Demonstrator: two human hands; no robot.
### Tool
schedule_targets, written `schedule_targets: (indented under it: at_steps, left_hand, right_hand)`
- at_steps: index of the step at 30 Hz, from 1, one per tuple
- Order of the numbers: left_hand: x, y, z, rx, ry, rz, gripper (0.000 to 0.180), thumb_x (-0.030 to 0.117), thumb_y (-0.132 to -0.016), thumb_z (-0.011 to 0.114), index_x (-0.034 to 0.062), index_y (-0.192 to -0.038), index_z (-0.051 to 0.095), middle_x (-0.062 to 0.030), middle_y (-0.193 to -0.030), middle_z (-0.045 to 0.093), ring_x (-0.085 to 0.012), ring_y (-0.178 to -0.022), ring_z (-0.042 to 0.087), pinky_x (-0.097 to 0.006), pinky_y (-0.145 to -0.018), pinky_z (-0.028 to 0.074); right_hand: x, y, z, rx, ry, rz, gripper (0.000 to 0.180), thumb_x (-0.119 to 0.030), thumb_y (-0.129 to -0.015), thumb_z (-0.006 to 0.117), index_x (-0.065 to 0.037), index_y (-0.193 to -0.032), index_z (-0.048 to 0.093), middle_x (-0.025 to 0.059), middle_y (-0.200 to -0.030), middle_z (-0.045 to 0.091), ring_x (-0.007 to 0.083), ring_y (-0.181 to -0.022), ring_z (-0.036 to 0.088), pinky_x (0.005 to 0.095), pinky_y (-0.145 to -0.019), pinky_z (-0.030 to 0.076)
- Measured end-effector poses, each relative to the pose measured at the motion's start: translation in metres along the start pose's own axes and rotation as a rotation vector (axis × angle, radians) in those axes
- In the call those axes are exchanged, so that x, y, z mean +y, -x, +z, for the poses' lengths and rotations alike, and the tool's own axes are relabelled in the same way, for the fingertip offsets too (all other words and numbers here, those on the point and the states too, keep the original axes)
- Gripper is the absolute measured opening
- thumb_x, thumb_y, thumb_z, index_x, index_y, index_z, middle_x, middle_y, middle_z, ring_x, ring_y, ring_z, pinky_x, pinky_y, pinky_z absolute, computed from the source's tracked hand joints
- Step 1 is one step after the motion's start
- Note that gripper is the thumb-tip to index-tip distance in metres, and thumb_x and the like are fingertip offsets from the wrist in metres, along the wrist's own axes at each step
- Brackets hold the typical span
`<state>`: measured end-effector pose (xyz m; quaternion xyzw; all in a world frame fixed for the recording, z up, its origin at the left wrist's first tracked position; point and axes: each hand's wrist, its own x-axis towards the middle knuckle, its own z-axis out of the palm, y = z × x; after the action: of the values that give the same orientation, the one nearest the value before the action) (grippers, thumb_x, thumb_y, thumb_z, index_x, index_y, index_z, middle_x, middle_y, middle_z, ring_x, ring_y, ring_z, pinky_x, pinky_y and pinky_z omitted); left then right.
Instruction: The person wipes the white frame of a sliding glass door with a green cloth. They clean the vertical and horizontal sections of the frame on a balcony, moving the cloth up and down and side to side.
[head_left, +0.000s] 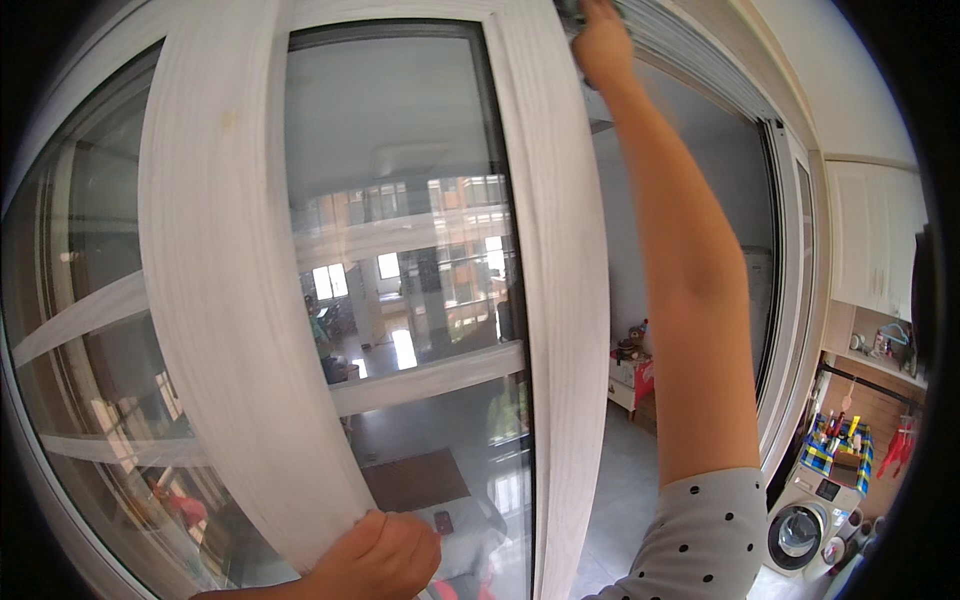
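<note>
At lower centre, the fisted left hand [385, 553] meets a white, wood-grained door stile [225, 250]; top, the right hand [603, 48] grips indiscernibly.

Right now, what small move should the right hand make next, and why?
Perhaps a short stroke down the white frame, kept light: the right hand is raised beside the frame's upper edge, under the overhead track, while the left hand, curled against the frame lower down, may steady it. Whatever the right hand holds is too cut off to identify.
</note>
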<state>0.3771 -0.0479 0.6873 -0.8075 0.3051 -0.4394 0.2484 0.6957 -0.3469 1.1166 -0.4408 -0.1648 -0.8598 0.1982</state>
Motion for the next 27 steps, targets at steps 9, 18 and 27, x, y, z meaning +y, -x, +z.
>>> schedule_targets:
  at_steps: [9, 18, 27]
  left_hand:
    - [-0.003, -0.005, 0.0, 0.02, -0.026, 0.001, 0.018, 0.023, -0.079, 0.063, 0.0086, -0.068, 0.06, -0.0051, -0.067, 0.056, -0.0174, -0.069, 0.052, -0.035, -0.068, 0.038]
    - [-0.001, -0.002, -0.005, 0.016, -0.049, -0.047, 0.013, 0.016, -0.075, 0.064, 0.0089, -0.068, 0.055, -0.0064, -0.068, 0.05, -0.022, -0.069, 0.05, -0.036, -0.074, 0.039]
    - [0.034, -0.035, -0.008, 0.264, 0.721, -0.18, 0.021, 0.006, -0.071, 0.071, 0.0041, -0.087, 0.059, -0.0099, -0.082, 0.057, -0.0256, -0.077, 0.053, -0.037, -0.074, 0.043]
  right_hand:
    - [0.064, -0.009, -0.029, -0.077, 0.062, 0.182, 0.054, -0.006, -0.075, 0.057, -0.007, -0.128, 0.05, 0.0175, -0.121, 0.056, 0.0363, -0.113, 0.052, 0.0405, -0.095, 0.042]
    - [0.007, 0.172, -0.238, -0.14, -0.94, 1.248, 0.034, -0.004, -0.086, 0.053, -0.003, -0.12, 0.054, 0.0133, -0.108, 0.061, 0.0257, -0.097, 0.061, 0.038, -0.077, 0.053]
    - [-0.123, 0.24, -0.423, -0.374, -1.045, 1.704, 0.026, -0.02, -0.09, 0.062, -0.002, -0.109, 0.058, 0.0081, -0.097, 0.065, 0.018, -0.085, 0.065, 0.0314, -0.073, 0.054]
